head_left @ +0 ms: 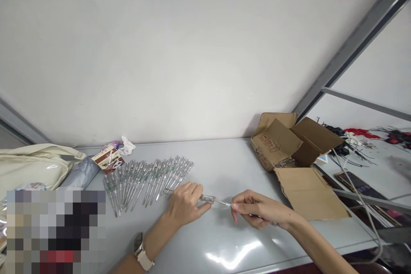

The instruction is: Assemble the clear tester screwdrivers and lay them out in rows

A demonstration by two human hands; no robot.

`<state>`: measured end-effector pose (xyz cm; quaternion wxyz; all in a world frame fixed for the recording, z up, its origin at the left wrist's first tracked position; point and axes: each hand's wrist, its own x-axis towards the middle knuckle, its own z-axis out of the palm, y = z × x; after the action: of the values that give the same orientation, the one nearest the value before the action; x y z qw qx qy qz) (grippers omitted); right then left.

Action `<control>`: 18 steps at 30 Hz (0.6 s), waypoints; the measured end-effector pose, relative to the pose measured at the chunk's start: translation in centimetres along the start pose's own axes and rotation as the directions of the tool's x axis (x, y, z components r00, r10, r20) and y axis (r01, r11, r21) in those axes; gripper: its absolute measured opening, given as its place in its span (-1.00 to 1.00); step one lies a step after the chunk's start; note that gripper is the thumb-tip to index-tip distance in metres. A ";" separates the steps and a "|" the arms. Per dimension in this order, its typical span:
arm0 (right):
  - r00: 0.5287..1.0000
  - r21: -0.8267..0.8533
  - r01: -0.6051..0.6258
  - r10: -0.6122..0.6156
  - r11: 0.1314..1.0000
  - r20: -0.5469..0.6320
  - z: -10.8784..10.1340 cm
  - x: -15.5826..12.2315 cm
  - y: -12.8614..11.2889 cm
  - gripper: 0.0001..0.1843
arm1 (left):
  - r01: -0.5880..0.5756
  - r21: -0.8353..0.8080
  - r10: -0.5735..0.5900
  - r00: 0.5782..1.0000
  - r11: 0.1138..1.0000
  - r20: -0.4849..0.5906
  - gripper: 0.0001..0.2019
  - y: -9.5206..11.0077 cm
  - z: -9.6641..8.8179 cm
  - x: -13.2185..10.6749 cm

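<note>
My left hand (185,206) is closed around the clear handle of a tester screwdriver (210,199) just above the grey table (224,244). My right hand (257,212) pinches the thin metal shaft at its tip, fingers curled. A row of several similar clear-handled screwdrivers (144,180) lies fanned on the table, just left of and behind my left hand. I wear a watch (141,250) on my left wrist.
An open cardboard box (289,145) stands at the right back, its flap lying toward me. A cream bag (35,165), a grey pouch (80,173) and small packets (109,157) sit at the left. Cables and tools (359,141) lie on the neighbouring table.
</note>
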<state>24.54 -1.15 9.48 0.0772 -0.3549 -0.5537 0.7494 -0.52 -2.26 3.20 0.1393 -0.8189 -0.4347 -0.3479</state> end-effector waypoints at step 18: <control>0.936 -0.495 -0.016 -0.161 0.869 -0.313 -0.5 -2.4 2.1 -0.53 | 0.082 0.032 -0.084 0.994 0.996 0.077 -0.61 -0.3 -0.5 0.4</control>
<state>27.17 -2.79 8.65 0.1090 -0.4666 -0.7163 0.5072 -0.76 -2.09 3.80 0.1193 -0.8110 -0.4783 -0.3150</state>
